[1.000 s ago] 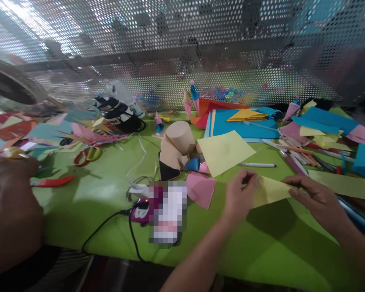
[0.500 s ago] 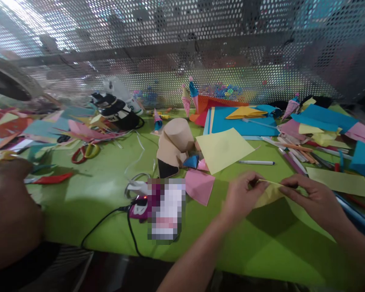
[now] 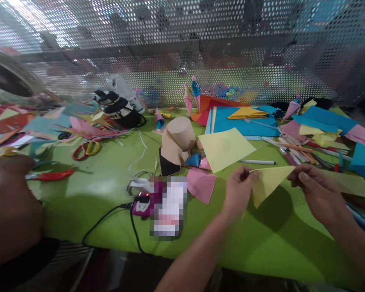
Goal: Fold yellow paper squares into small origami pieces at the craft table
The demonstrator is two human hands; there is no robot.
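Note:
A yellow sheet of paper (image 3: 269, 182), folded into a triangle, is held up over the green table between both hands. My left hand (image 3: 239, 190) pinches its left corner. At the right tip, the fingers of my right hand (image 3: 316, 188) are closed on the pointed end. Behind my left hand lies a larger flat yellow sheet (image 3: 226, 148), with a white marker (image 3: 258, 162) beside it. A pink paper square (image 3: 201, 185) rests left of my left hand, near a small folded blue paper piece (image 3: 193, 160).
A blurred-out phone (image 3: 168, 209) and a purple device with cables (image 3: 141, 205) lie front centre. A tan paper roll (image 3: 181, 134), scissors (image 3: 86, 150) and a black bottle (image 3: 118, 109) stand behind. Another person's arm (image 3: 12, 194) reaches in at left. Coloured paper (image 3: 243, 125) covers the back.
The yellow paper has turned so its triangular face shows. My right hand has shifted right, out to the paper's tip, while my left hand keeps its hold.

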